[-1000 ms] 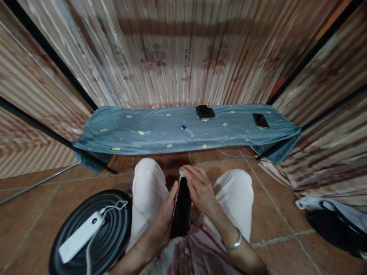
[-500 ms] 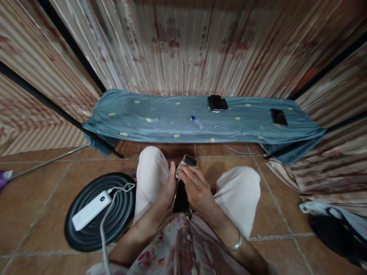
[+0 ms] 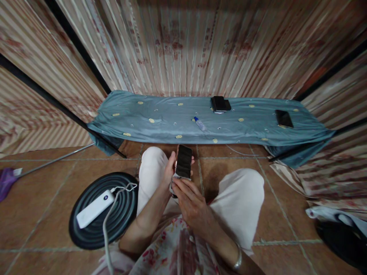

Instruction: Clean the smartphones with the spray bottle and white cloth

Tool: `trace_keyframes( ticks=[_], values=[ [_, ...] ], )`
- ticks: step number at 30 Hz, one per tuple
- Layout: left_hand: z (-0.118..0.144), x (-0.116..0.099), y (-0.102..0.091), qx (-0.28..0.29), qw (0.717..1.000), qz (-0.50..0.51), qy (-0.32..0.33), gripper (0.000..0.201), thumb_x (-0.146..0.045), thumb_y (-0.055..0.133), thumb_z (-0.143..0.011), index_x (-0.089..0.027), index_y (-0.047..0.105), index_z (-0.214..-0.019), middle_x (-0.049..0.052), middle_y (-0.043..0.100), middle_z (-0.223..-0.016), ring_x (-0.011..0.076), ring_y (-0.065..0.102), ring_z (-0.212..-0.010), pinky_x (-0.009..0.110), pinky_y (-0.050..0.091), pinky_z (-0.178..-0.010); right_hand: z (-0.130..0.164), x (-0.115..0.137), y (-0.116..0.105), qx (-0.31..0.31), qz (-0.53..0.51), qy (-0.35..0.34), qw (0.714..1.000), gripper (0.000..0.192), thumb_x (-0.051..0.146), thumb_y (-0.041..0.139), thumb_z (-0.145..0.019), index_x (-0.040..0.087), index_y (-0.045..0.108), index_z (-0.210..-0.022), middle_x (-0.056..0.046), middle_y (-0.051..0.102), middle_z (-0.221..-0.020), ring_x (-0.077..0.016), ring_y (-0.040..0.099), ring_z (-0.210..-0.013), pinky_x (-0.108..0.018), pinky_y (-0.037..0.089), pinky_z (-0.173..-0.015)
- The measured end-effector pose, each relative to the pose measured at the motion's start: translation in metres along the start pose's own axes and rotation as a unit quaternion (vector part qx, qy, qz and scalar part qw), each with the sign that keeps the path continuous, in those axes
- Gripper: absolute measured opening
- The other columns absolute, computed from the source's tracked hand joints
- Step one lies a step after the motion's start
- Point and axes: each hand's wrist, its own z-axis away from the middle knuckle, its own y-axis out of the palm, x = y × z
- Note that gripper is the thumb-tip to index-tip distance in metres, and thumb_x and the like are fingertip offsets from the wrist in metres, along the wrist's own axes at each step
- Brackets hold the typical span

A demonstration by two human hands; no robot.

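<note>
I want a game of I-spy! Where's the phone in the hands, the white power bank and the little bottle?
phone (image 3: 184, 162), head view, middle of its dark screen.
white power bank (image 3: 94, 209), head view, middle of its body.
little bottle (image 3: 200, 124), head view, its clear body.

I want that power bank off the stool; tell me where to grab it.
Grip the power bank across its long, narrow sides near the middle, coming from above. It lies flat on the stool, and its cable leaves the far end, so avoid that end.
</note>
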Motion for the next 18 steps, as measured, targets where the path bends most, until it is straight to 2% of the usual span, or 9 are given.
trace_keyframes(
  ticks=[2,5,7,13,18],
  values=[
    [-0.004,-0.004,-0.002,0.012,1.000,0.008,0.012,0.052,-0.040,0.029,-0.099,-0.007,0.058,-0.128,0.016,0.075,-0.098,0.0213,0.073,-0.073,0.028,0.058,-0.060,0.000,0.006,-0.002,-0.008,-0.003,-0.008,1.000,0.043,0.006,0.041,-0.096,0.009,0.049,-0.138,-0.014,0.061,-0.131,-0.0234,0.051,-0.127,-0.040,0.049,-0.108],
    [-0.009,-0.005,-0.007,0.028,0.999,0.024,0.020,0.057,-0.044,0.028,-0.099,-0.005,0.061,-0.123,0.015,0.076,-0.090,0.0187,0.071,-0.061,0.026,0.055,-0.051,0.001,0.010,-0.004,-0.015,-0.001,-0.024,1.000,0.040,0.005,0.043,-0.094,0.006,0.053,-0.133,-0.014,0.062,-0.129,-0.0236,0.052,-0.124,-0.037,0.050,-0.106],
    [-0.010,-0.005,-0.009,0.038,0.997,0.054,0.028,0.058,-0.045,0.026,-0.099,-0.005,0.061,-0.122,0.014,0.076,-0.088,0.0178,0.070,-0.061,0.026,0.056,-0.051,0.005,0.009,-0.005,-0.020,0.002,-0.026,0.999,0.039,0.005,0.043,-0.094,0.006,0.054,-0.132,-0.014,0.063,-0.128,-0.0237,0.053,-0.123,-0.037,0.050,-0.106],
    [-0.006,-0.005,-0.017,0.079,0.987,0.128,0.054,0.053,-0.046,0.036,-0.097,-0.008,0.059,-0.127,0.014,0.075,-0.100,0.0204,0.072,-0.087,0.034,0.059,-0.076,0.018,-0.003,-0.007,-0.035,-0.003,0.033,0.999,0.042,0.009,0.041,-0.097,0.015,0.049,-0.138,-0.011,0.063,-0.128,-0.0228,0.054,-0.123,-0.040,0.050,-0.105],
    [-0.009,-0.006,-0.022,0.108,0.982,0.149,0.052,0.053,-0.047,0.035,-0.097,-0.016,0.052,-0.137,0.013,0.071,-0.115,0.0254,0.065,-0.111,0.051,0.045,-0.102,0.018,-0.010,-0.007,-0.089,-0.040,0.064,0.993,0.045,0.006,0.039,-0.097,0.021,0.049,-0.137,-0.010,0.062,-0.129,-0.0210,0.055,-0.122,-0.042,0.049,-0.104]
  ],
)
